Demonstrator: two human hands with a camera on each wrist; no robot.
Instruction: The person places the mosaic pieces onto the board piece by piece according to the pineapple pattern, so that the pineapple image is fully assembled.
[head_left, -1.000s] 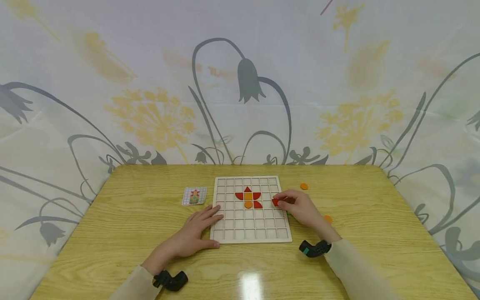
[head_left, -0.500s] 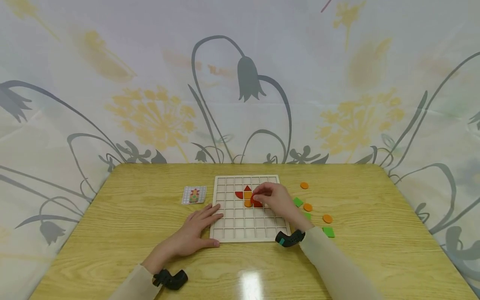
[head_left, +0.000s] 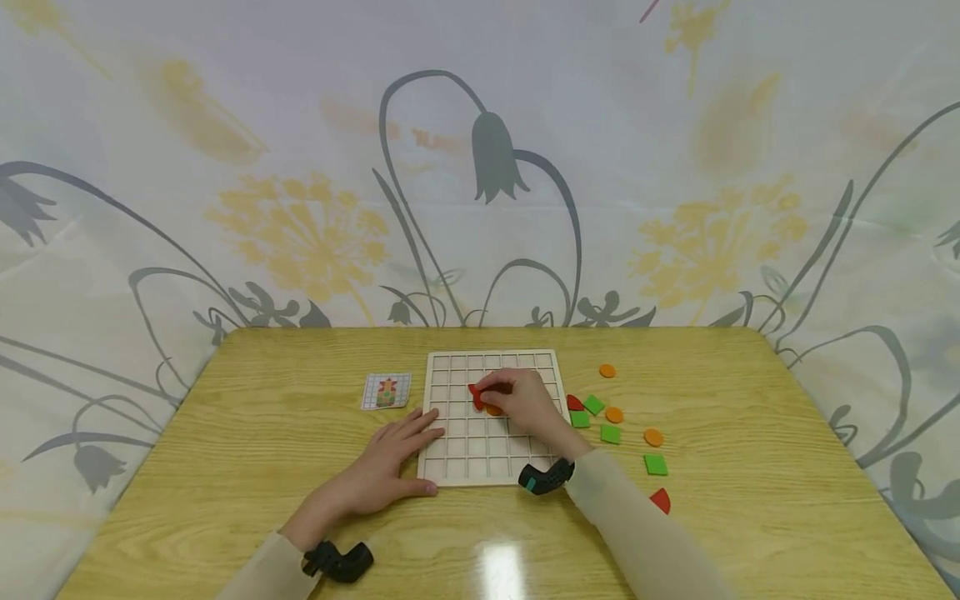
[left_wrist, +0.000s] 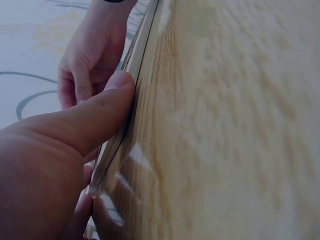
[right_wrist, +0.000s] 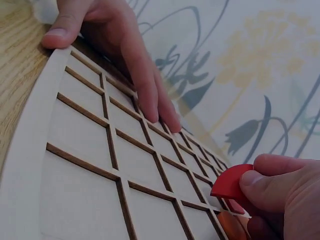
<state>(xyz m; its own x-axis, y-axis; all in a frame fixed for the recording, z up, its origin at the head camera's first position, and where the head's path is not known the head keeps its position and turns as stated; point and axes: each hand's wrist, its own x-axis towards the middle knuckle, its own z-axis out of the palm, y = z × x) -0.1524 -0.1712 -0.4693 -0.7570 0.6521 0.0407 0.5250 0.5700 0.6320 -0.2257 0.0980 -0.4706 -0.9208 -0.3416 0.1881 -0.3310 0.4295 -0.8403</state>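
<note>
My right hand (head_left: 525, 406) is over the middle of a white gridded board (head_left: 457, 471). Its thumb and fingers pinch a red quarter-circle tile (right_wrist: 231, 181), held just above the cells in the right wrist view. Beneath that hand, an orange round tile (head_left: 492, 410) sits in a cell; most tiles around it are hidden in the head view. My left hand (head_left: 390, 467) rests along the board's left edge with fingers spread, fingertips on the frame and thumb at the near corner. The left wrist view shows the left thumb (left_wrist: 95, 112) against the board's side.
A small picture card (head_left: 386, 392) with a coloured pattern lies left of the board. To the right lie several loose tiles, among them a green square (head_left: 655, 464), an orange circle (head_left: 653, 437) and a red quarter-circle (head_left: 660, 501). A patterned cloth (head_left: 300, 167) hangs behind the table.
My right hand has carried the red quarter-circle tile leftward from the board's right edge to its middle. Loose tiles on the right have come into sight. My left hand stays put.
</note>
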